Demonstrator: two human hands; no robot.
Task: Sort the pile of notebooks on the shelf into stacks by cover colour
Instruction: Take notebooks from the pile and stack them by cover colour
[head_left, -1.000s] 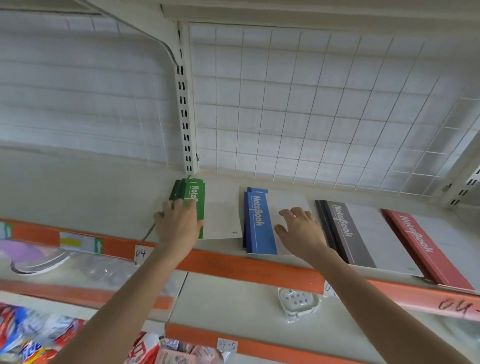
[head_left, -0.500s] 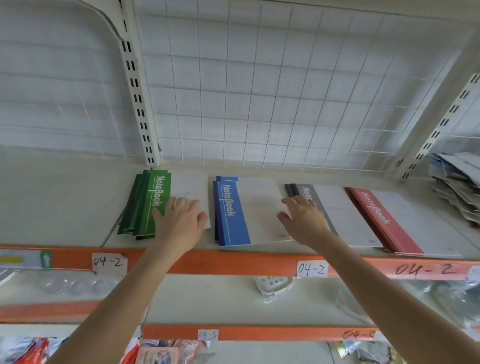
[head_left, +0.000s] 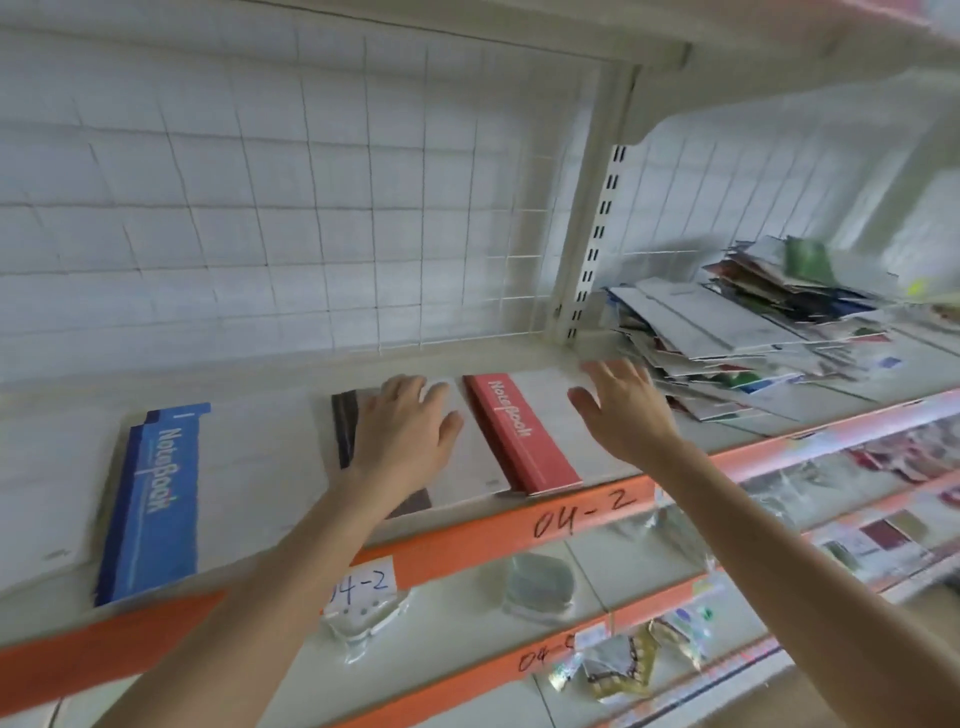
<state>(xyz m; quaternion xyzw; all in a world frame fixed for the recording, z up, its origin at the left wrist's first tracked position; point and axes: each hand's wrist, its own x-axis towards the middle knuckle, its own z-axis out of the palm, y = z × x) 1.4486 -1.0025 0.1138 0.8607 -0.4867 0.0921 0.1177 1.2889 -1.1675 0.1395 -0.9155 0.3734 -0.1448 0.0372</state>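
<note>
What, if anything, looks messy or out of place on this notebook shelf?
The unsorted pile, right of the shelf upright, is a sprawling heap, notebooks fanned and tilted at mixed angles. The blue stack, dark grey stack and red stack lie flat, side by side.

A retail shop is indicated by slotted metal shelving (head_left: 597, 244), orange price rails (head_left: 467, 540) and handwritten labels (head_left: 363, 584).

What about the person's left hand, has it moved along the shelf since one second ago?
Yes. The left hand moved rightward, from the green notebooks to the dark grey notebook stack.
</note>
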